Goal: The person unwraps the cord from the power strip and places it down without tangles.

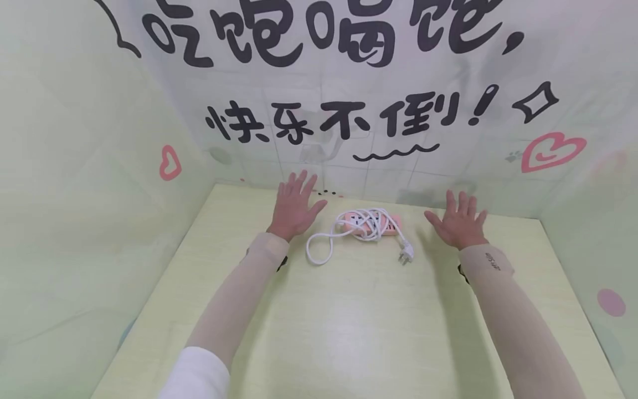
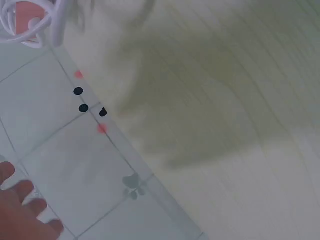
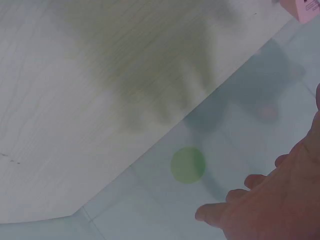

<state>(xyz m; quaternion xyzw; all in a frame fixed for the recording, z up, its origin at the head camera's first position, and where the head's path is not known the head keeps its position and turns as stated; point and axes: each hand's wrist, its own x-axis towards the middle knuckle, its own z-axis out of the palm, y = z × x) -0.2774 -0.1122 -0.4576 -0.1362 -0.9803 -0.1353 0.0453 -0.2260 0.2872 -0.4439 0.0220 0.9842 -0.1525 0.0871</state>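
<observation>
A pink power strip (image 1: 392, 224) lies near the back of the table, with its white cord (image 1: 321, 235) wound loosely over it. One loop of cord spreads to the left, and the plug (image 1: 406, 253) rests on the tabletop at the right. To the left of the strip, my left hand (image 1: 295, 208) is held out with fingers spread, holding nothing. My right hand (image 1: 459, 221) is likewise spread on the other side, also holding nothing. In the left wrist view part of the cord (image 2: 59, 22) shows at the top corner; the right wrist view catches the strip's end (image 3: 301, 9).
The pale wooden table (image 1: 344, 332) meets a printed wall sheet (image 1: 349, 172) along its back edge. Similar sheets rise at the left (image 1: 75, 221) and right (image 1: 598, 249) sides. Both hands cast shadows on the tabletop.
</observation>
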